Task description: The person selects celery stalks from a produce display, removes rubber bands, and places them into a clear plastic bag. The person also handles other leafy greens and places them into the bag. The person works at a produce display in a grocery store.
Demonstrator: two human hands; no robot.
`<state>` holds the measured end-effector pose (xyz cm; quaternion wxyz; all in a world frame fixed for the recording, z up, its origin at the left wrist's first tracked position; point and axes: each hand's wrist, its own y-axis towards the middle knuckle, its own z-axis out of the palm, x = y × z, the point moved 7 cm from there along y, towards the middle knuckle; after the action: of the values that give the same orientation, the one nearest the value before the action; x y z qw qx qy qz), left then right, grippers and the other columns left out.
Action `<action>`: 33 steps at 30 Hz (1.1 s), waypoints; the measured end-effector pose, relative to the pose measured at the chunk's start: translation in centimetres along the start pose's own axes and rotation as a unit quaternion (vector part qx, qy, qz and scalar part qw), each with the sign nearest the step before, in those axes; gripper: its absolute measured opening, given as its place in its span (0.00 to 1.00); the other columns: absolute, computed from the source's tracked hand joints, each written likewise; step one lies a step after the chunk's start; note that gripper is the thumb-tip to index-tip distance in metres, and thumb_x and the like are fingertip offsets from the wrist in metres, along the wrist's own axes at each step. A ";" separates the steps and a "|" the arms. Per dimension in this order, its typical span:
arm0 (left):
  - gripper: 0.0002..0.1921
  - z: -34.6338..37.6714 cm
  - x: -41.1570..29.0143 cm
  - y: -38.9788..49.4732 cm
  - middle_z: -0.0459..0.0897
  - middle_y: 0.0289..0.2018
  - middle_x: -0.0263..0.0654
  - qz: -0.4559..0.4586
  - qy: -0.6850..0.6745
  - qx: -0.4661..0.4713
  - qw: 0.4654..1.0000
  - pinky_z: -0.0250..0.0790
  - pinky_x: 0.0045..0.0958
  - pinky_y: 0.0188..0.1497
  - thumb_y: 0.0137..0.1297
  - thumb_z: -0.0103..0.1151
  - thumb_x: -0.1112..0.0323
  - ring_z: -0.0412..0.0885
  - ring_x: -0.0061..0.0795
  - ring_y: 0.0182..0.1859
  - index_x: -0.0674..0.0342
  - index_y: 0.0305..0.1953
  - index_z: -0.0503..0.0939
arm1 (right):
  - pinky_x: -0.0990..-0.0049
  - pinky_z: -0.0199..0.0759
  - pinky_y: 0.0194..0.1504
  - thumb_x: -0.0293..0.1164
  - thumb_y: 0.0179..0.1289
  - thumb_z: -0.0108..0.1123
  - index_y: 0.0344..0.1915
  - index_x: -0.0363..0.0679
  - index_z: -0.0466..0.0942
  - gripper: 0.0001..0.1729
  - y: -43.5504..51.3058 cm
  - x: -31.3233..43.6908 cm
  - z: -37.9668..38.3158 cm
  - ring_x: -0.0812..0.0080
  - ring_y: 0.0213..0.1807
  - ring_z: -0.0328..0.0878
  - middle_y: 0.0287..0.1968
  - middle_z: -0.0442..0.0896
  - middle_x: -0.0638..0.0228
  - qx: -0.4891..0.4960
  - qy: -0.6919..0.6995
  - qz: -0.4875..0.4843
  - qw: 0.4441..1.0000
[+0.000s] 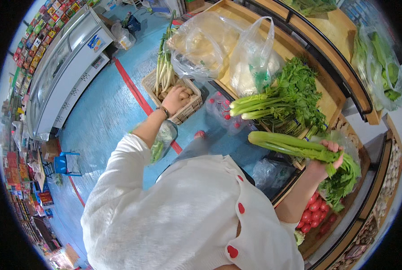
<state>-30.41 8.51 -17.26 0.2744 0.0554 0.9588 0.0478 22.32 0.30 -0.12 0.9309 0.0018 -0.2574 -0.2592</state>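
My right hand (329,156) grips a bunch of celery (285,144) around its stalks. The stalk base points left and the leaves hang down at the right, above the wooden produce shelf. On the left, my left hand (176,100) reaches down into a beige plastic basket (186,114) on the floor. Its fingers touch tan, potato-like vegetables (188,91); whether they close on one is hidden. Long green onions (164,72) lie across the basket's far side. More leafy celery (288,101) rests on the shelf, beside a knotted clear bag (255,64) of pale contents.
Another clear bag (199,47) lies on the wooden shelf (325,89). Red tomatoes (313,212) fill a spot at the lower right. Bagged greens (162,141) sit on the blue floor behind my left forearm. A chest freezer (76,64) and a blue stool (63,164) stand at left.
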 end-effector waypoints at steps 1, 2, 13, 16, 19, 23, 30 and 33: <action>0.29 -0.5 1.3 1.2 0.66 0.55 0.49 -0.024 -0.005 -0.004 1.000 0.59 0.36 0.60 0.50 0.63 0.62 0.66 0.47 0.57 0.60 0.55 0.68 | 0.72 0.59 0.39 0.36 0.63 0.49 0.32 0.46 0.63 0.08 0.0 -0.1 0.1 0.76 0.30 0.60 0.25 0.61 0.75 0.005 -0.007 -0.006 1.000; 0.29 -0.9 2.6 2.5 0.66 0.55 0.49 -0.046 -0.010 -0.011 0.999 0.59 0.36 0.60 0.50 0.62 0.62 0.66 0.48 0.57 0.60 0.55 0.68 | 0.72 0.59 0.38 0.36 0.63 0.49 0.32 0.46 0.63 0.08 0.1 -0.2 -0.1 0.75 0.30 0.60 0.25 0.60 0.74 -0.021 -0.036 -0.024 0.999; 0.27 3.0 16.1 22.0 0.58 0.61 0.51 -0.106 0.107 0.071 0.986 0.56 0.42 0.62 0.49 0.61 0.58 0.62 0.55 0.59 0.43 0.55 0.71 | 0.72 0.58 0.38 0.33 0.61 0.54 0.34 0.45 0.64 0.08 1.1 -9.4 6.1 0.74 0.29 0.59 0.25 0.60 0.73 -0.019 -0.137 -0.114 0.984; 0.29 4.9 17.5 26.5 0.60 0.59 0.51 -0.035 0.087 0.100 0.990 0.56 0.43 0.61 0.50 0.61 0.58 0.61 0.54 0.59 0.46 0.57 0.68 | 0.72 0.58 0.37 0.33 0.60 0.54 0.35 0.46 0.65 0.08 0.9 -12.1 8.6 0.74 0.29 0.59 0.25 0.60 0.73 -0.042 -0.134 -0.142 0.980; 0.28 2.5 16.7 30.6 0.69 0.51 0.53 0.037 -0.068 0.042 0.996 0.61 0.39 0.56 0.54 0.58 0.62 0.69 0.46 0.53 0.56 0.57 0.65 | 0.72 0.58 0.38 0.33 0.60 0.55 0.37 0.46 0.66 0.09 1.1 -14.2 10.5 0.74 0.30 0.59 0.26 0.61 0.73 -0.036 -0.152 -0.132 0.979; 0.25 -6.1 14.2 38.5 0.76 0.44 0.42 -0.006 -0.220 0.124 0.968 0.67 0.30 0.46 0.56 0.56 0.70 0.76 0.29 0.43 0.63 0.56 0.65 | 0.73 0.57 0.38 0.34 0.58 0.55 0.37 0.47 0.66 0.10 1.8 -17.4 12.6 0.75 0.29 0.58 0.26 0.60 0.74 -0.008 -0.145 -0.119 0.982; 0.17 -23.6 1.4 43.7 0.74 0.37 0.29 0.181 -0.259 0.089 0.945 0.65 0.19 0.37 0.64 0.50 0.65 0.71 0.16 0.35 0.60 0.54 0.69 | 0.75 0.54 0.32 0.38 0.60 0.53 0.35 0.48 0.63 0.10 5.8 -26.6 21.3 0.78 0.26 0.57 0.23 0.59 0.76 0.115 -0.060 -0.057 0.990; 0.22 -26.4 -2.8 42.7 0.72 0.32 0.33 0.175 -0.273 0.145 0.935 0.66 0.23 0.33 0.58 0.54 0.68 0.71 0.22 0.32 0.64 0.55 0.66 | 0.75 0.53 0.29 0.38 0.61 0.52 0.34 0.47 0.62 0.11 6.0 -30.6 25.8 0.78 0.24 0.57 0.21 0.61 0.76 0.158 -0.080 -0.044 0.983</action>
<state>-38.66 48.76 11.77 0.5015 0.2729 0.8187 -0.0614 -9.66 23.63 8.46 0.8829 0.1396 -0.3684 -0.2556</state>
